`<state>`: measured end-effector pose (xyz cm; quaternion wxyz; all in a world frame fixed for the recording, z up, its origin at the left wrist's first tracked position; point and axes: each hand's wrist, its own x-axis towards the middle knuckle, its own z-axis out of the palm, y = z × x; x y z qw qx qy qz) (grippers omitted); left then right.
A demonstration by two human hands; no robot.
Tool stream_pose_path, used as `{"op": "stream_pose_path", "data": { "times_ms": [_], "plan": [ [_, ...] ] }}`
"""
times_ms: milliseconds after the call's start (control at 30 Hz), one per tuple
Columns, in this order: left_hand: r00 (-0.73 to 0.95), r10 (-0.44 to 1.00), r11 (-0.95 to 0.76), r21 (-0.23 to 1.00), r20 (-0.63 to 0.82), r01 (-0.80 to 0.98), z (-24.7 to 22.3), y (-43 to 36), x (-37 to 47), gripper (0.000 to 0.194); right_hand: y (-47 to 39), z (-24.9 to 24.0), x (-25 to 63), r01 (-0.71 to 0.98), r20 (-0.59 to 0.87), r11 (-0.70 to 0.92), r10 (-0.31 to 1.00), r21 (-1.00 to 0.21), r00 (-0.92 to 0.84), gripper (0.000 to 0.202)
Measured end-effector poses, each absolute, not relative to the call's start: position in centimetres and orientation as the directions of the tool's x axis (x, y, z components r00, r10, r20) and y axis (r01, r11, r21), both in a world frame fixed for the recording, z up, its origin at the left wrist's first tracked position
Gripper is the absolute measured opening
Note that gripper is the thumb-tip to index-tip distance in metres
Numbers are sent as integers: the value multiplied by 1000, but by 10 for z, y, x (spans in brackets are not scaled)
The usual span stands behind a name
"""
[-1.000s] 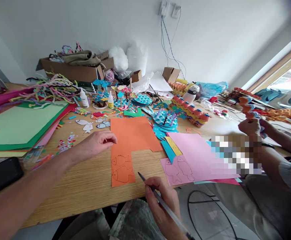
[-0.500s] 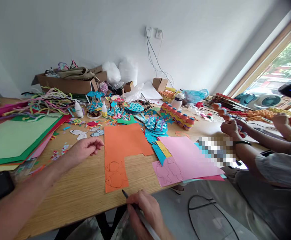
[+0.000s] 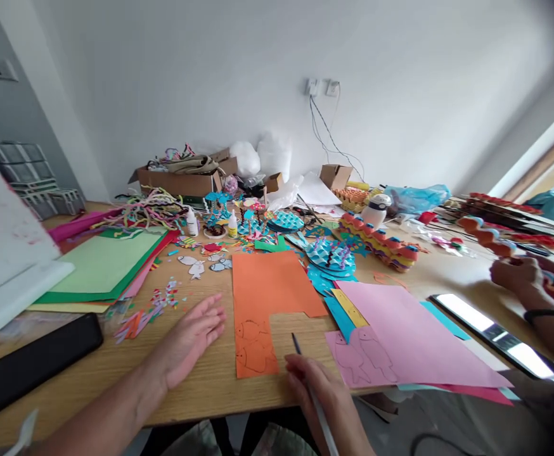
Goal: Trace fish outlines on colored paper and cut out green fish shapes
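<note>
My right hand (image 3: 324, 396) grips a pen (image 3: 296, 344) with a dark tip and pale barrel. The tip points up, just right of an orange paper sheet (image 3: 270, 275), near the notch cut from its lower right. Two outlined fish (image 3: 254, 353) are drawn on the sheet's lower strip. Left of the sheet, my left hand (image 3: 194, 342) hovers or rests over the wooden table, fingers apart and holding nothing. A pink sheet (image 3: 405, 335) with two more drawn fish lies right of my right hand, a yellow ruler-like strip (image 3: 352, 306) by its left edge.
Green and other coloured sheets (image 3: 101, 269) are stacked on the left, near a long black object (image 3: 39, 361). Glue bottles (image 3: 192, 221), paper scraps (image 3: 163, 304) and blue crafts (image 3: 329, 256) crowd the middle. Another person's hand (image 3: 517, 275) holds a wavy craft strip at right.
The view has swung left. My left hand has uncurled its fingers. My right hand with the pen has moved from below the orange sheet to its right side.
</note>
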<state>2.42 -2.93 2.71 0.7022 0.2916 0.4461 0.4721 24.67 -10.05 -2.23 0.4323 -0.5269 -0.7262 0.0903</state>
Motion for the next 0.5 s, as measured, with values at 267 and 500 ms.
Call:
{"op": "stream_pose_path", "data": {
  "times_ms": [267, 500],
  "plan": [
    [148, 907, 414, 773, -394, -481, 36, -44, 35, 65, -89, -31, 271, 765, 437, 303, 899, -568, -31, 35],
    [172, 904, 425, 771, -392, -474, 37, -40, 41, 61, -90, -22, 262, 796, 362, 263, 930, -545, -60, 35]
  ]
}}
